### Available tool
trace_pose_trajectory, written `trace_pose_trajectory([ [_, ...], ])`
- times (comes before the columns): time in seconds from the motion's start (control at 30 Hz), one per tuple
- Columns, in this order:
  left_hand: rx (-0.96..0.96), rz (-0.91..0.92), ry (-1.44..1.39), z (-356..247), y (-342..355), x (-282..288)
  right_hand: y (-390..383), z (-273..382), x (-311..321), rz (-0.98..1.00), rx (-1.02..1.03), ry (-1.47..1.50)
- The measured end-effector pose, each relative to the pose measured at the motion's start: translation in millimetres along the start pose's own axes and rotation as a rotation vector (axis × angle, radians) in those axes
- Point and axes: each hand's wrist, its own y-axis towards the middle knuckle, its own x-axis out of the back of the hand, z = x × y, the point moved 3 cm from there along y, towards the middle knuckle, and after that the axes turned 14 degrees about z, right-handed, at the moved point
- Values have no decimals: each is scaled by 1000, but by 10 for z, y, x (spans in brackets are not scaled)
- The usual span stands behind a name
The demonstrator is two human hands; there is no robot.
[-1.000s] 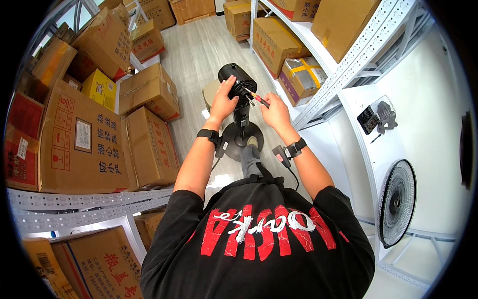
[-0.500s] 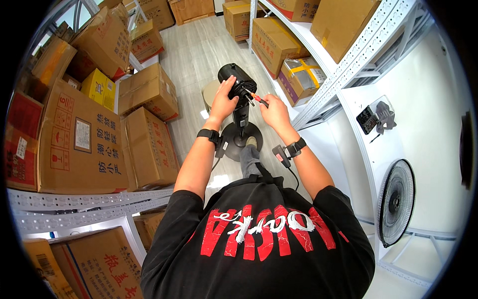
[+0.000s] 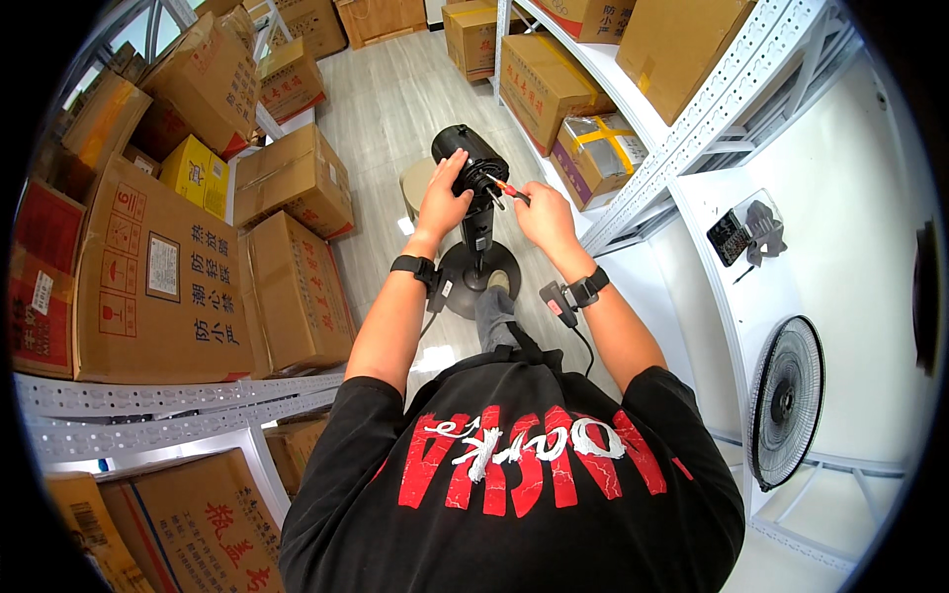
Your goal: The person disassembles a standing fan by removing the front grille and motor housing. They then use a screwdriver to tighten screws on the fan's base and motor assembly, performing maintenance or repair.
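A black fan motor housing sits atop an upright stand with a round black base. Against the housing's left side, my left hand is cupped, fingers along its top and thumb near its front. My right hand is closed round a red-and-black screwdriver. The tool's tip reaches the near face of the housing, but its exact contact point is too small to make out. A short dark shaft sticks out just below that tip.
Cardboard boxes crowd the shelves at left. More boxes fill the right rack. A round fan grille leans at far right, below a shelf with a dark keypad-like device. Behind the motor stands a beige stool.
My right hand has turned slightly on the screwdriver and shifted a little left. The left hand and the fan stand stay essentially in place.
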Motion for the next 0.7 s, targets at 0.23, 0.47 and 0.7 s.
trace_pose_trajectory([
  [0.23, 0, -10, -9, 20, 4, -14, 17, 7, 8, -2, 12, -37],
  [0.47, 16, -10, -16, -10, 17, -20, 156, -103, -116, 292, -171, 41],
  [0.7, 21, -14, -12, -23, 12, -8, 64, 137, 36, 84, -43, -44],
])
